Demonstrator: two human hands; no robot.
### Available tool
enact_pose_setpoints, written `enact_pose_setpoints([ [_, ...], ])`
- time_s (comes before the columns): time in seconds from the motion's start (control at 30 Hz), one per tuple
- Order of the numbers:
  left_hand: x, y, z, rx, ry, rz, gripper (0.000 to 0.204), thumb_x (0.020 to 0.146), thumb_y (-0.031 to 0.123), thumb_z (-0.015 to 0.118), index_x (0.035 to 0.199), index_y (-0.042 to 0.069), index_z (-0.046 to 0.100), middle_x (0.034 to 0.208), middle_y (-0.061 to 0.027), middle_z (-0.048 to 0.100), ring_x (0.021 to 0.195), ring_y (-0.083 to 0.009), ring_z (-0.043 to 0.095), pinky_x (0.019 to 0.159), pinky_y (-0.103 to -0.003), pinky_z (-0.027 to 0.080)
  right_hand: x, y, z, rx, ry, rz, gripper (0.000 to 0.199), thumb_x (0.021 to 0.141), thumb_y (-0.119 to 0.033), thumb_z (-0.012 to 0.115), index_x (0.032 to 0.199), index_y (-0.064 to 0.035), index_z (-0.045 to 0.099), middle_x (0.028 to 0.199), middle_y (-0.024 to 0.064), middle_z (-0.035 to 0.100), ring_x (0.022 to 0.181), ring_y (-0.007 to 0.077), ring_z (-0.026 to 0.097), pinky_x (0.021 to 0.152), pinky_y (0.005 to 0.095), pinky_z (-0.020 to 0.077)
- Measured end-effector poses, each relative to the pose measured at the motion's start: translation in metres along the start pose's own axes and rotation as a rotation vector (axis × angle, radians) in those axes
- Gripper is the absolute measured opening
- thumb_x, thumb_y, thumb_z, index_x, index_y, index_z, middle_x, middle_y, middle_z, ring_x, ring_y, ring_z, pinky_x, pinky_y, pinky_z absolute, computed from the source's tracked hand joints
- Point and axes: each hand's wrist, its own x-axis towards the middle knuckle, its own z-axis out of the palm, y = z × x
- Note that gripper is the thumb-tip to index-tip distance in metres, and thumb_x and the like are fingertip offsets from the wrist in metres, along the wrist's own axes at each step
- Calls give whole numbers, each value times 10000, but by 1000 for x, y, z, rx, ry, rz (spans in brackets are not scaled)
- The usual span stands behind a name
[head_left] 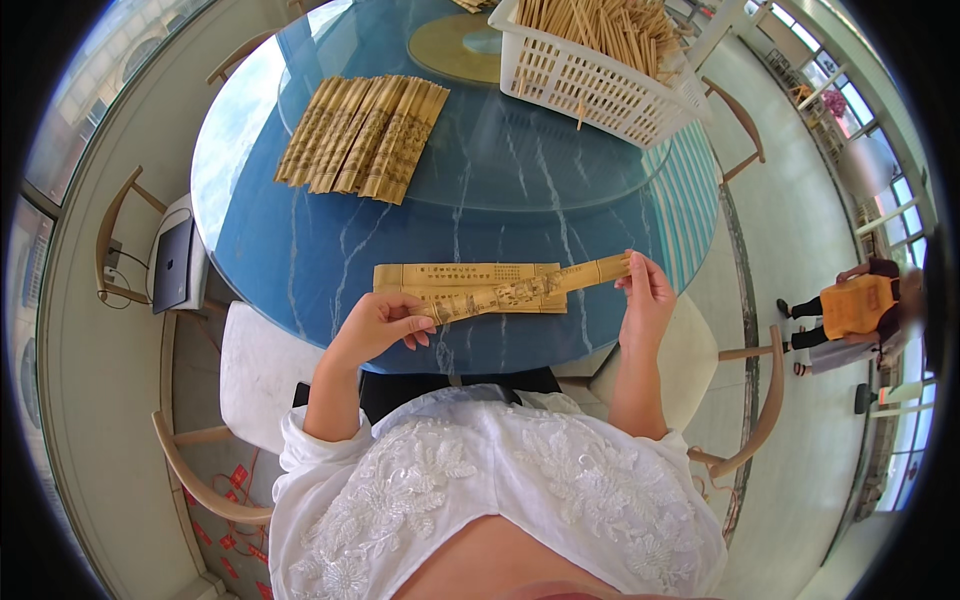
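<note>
A long, narrow paper chopstick sleeve (520, 290), yellow-brown with dark printing, is stretched between my two hands. My left hand (383, 322) pinches its left end between thumb and fingers. At the other end, raised slightly higher, my right hand (645, 287) grips the sleeve with its fingertips. Just beneath it, more flat sleeves (405, 276) lie crosswise on the blue table (480, 345), partly covered by the held one. Farther off to the left, several sleeves (362, 135) with the same look lie overlapped in a row.
A white slatted plastic basket (600, 92) full of wooden chopsticks (600, 30) stands at the far right on the glass turntable (480, 180). Chairs (752, 420) surround the round table. A laptop (173, 262) rests on a seat at left. A person with an orange bag (858, 308) is at right.
</note>
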Motion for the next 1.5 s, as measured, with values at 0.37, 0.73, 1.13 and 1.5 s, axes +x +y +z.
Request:
enact_pose_setpoints([
  [0.37, 16, -19, 21, -318, 215, 53, 173, 936, 103, 654, 1040, -35, 652, 909, -127, 708, 793, -213, 722, 683, -303, 609, -5, 4, 12, -4, -71, -221, 340, 903, -15, 678, 1233, 19, 604, 1058, 79, 667, 894, 105, 635, 799, 239, 533],
  [0.73, 19, -22, 21, -286, 205, 36, 138, 928, 76, 658, 994, -45, 651, 877, -128, 704, 784, -221, 723, 696, -320, 621, -9, 19, 9, -8, -70, -267, 459, 839, 59, 720, 1277, 27, 587, 1114, 94, 672, 957, 125, 657, 839, 254, 533],
  [1.13, 20, -26, 24, -218, 160, 83, 154, 919, 80, 670, 981, -61, 663, 882, -142, 711, 774, -214, 719, 701, -314, 616, -9, 24, 12, -218, 13, -445, 482, 832, 44, 734, 1292, 18, 592, 1094, 111, 688, 920, 122, 660, 816, 255, 546],
  [1.5, 18, -27, 20, -131, 15, 101, 189, 929, 113, 655, 998, -60, 692, 927, -151, 720, 774, -210, 717, 680, -311, 603, -8, 17, 16, 54, 5, -398, 408, 870, 81, 671, 1261, 31, 562, 1126, 132, 665, 981, 151, 652, 873, 265, 531],
])
